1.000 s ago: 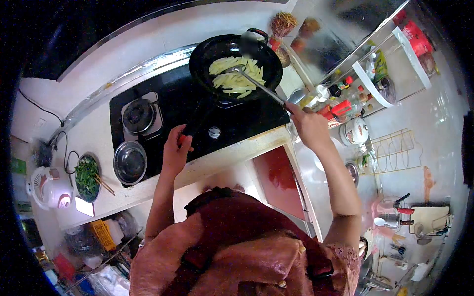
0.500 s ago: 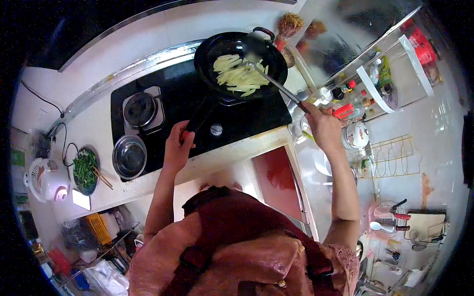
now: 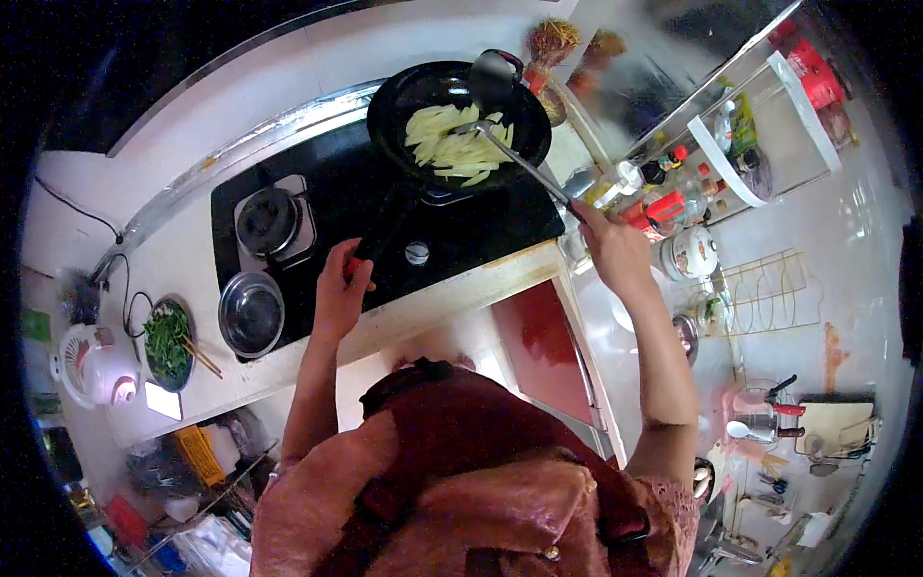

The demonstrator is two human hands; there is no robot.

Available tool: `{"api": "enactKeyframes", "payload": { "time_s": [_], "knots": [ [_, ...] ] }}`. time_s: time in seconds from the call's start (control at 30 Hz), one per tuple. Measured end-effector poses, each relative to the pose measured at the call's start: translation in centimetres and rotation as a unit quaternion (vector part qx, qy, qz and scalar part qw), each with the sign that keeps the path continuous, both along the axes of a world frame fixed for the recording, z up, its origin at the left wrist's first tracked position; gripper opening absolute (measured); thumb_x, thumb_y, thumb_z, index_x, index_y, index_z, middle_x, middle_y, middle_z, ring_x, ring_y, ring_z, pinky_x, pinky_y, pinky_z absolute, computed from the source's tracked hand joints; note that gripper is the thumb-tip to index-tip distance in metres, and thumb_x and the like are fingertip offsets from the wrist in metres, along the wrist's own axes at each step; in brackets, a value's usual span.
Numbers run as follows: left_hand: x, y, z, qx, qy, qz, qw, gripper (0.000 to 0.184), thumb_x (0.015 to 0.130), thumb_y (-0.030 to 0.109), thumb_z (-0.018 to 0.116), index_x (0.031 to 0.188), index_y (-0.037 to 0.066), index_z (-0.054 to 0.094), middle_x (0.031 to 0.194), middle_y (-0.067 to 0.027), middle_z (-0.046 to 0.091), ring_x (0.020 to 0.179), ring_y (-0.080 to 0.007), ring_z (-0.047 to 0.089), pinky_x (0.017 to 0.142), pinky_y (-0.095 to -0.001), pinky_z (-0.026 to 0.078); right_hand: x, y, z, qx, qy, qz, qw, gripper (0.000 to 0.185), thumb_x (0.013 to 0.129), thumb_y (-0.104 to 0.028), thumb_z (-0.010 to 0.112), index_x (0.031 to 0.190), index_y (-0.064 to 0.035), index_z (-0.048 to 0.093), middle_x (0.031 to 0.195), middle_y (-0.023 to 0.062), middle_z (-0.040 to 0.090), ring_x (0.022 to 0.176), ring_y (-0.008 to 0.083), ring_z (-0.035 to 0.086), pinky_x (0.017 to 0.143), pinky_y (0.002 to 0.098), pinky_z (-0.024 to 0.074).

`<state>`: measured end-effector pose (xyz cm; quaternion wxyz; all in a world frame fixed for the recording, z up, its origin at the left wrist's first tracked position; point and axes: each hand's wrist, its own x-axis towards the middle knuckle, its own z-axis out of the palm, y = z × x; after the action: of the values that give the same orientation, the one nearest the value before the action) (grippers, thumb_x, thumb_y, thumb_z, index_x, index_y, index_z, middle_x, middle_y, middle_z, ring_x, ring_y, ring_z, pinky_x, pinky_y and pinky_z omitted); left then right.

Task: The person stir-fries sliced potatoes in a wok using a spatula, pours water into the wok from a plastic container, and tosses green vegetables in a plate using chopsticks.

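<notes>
- Standing in the kitchen, I see a person in a dark red apron (image 3: 457, 423) facing the stove (image 3: 336, 188).
- Left hand (image 3: 343, 279): fingers curled and clamped around the end of the wok handle (image 3: 386, 226), which slants up to the wok.
- Right hand (image 3: 617, 250): fingers closed around the grip of a spatula (image 3: 531, 167), arm stretched forward.
- Knob (image 3: 416, 253): on the stove's near part, just beside the wok handle.
- Metal bowl (image 3: 252, 314): on the stove's near left corner, well apart from the wok.
- Greens (image 3: 168, 338): in an oval dish on the counter, left of the bowl; chopsticks (image 3: 205, 358) lie across the dish's near right edge.
- Bottles (image 3: 707, 183): clustered to the right, beyond the right hand.
- Left burner (image 3: 268, 223): dark, round, behind the bowl.
- Wok (image 3: 392, 113): over the right burner.
- Pale strips (image 3: 447, 152): heaped in the wok, spatula head touching them from above.
- Straw brush (image 3: 552, 43): upright, bristles up, just beyond the wok's far handle (image 3: 507, 60).
</notes>
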<state>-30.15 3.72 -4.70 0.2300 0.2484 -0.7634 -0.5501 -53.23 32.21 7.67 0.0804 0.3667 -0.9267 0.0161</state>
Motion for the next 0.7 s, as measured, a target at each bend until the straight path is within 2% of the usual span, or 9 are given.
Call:
{"api": "enactKeyframes", "payload": {
  "time_s": [0.07,0.1,0.23,0.33,0.43,0.53,0.7],
  "knots": [
    [0.1,0.0,0.1,0.003,0.023,0.001,1.000,0.033,0.087,0.008,0.057,0.119,0.002,0.048,0.079,-0.0050,0.055,0.061,-0.0103,0.055,0.059,-0.0246,0.048,-1.0,0.0,-0.2,-0.014,0.019,0.011,1.000,0.031,0.085,-0.020,0.058,0.116,-0.0230,0.057,0.072,0.0137,0.063,0.064,0.0308,0.063,0.057,0.0422,0.0490],
    [0.1,0.2,0.0,0.008,0.034,0.003,0.999,0.033,0.087,0.008,0.057,0.119,0.002,0.048,0.079,-0.0048,0.055,0.062,-0.0103,0.055,0.059,-0.0245,0.048,-1.2,0.3,-0.3,-0.066,0.040,0.041,0.996,0.031,0.086,-0.022,0.057,0.117,-0.0238,0.057,0.071,0.0131,0.063,0.060,0.0311,0.062,0.054,0.0427,0.0488],
    [0.2,0.0,-0.8,0.015,0.011,0.007,1.000,0.034,0.088,0.009,0.057,0.120,0.003,0.047,0.080,-0.0044,0.055,0.062,-0.0102,0.055,0.059,-0.0242,0.048,-1.9,-0.6,-1.3,-0.016,0.073,0.020,0.997,0.032,0.086,-0.022,0.056,0.118,-0.0234,0.056,0.072,0.0139,0.063,0.061,0.0310,0.062,0.054,0.0425,0.0486],
    [0.3,-0.2,-0.2,0.021,0.005,0.006,1.000,0.035,0.087,0.009,0.057,0.120,0.002,0.047,0.081,-0.0047,0.055,0.062,-0.0102,0.055,0.059,-0.0242,0.047,-2.0,-0.3,-2.4,0.022,0.049,-0.007,0.999,0.032,0.085,-0.020,0.058,0.117,-0.0222,0.057,0.076,0.0143,0.064,0.065,0.0312,0.063,0.056,0.0412,0.0491],
    [0.4,0.0,-0.1,0.012,0.012,0.002,1.000,0.035,0.087,0.009,0.057,0.120,0.002,0.047,0.081,-0.0054,0.055,0.062,-0.0102,0.055,0.059,-0.0241,0.047,-1.3,2.5,-0.2,-0.048,0.032,0.048,0.997,0.035,0.084,-0.020,0.058,0.119,-0.0242,0.057,0.079,0.0124,0.063,0.063,0.0314,0.063,0.054,0.0421,0.0489],
    [0.4,0.0,0.1,0.013,0.008,0.004,1.000,0.034,0.087,0.009,0.057,0.119,0.002,0.047,0.082,-0.0059,0.056,0.062,-0.0103,0.055,0.059,-0.0240,0.046,0.6,3.9,2.9,-0.063,0.034,0.046,0.996,0.035,0.084,-0.021,0.058,0.119,-0.0235,0.057,0.081,0.0128,0.064,0.066,0.0316,0.063,0.057,0.0424,0.0490],
    [0.4,-0.2,0.1,0.016,0.008,0.003,1.000,0.034,0.088,0.009,0.057,0.119,0.002,0.047,0.081,-0.0057,0.056,0.065,-0.0105,0.056,0.060,-0.0245,0.047,1.1,3.2,2.3,0.001,0.003,0.011,1.000,0.032,0.086,-0.021,0.057,0.117,-0.0220,0.057,0.081,0.0164,0.063,0.070,0.0337,0.063,0.061,0.0445,0.0485]
  ]
}}
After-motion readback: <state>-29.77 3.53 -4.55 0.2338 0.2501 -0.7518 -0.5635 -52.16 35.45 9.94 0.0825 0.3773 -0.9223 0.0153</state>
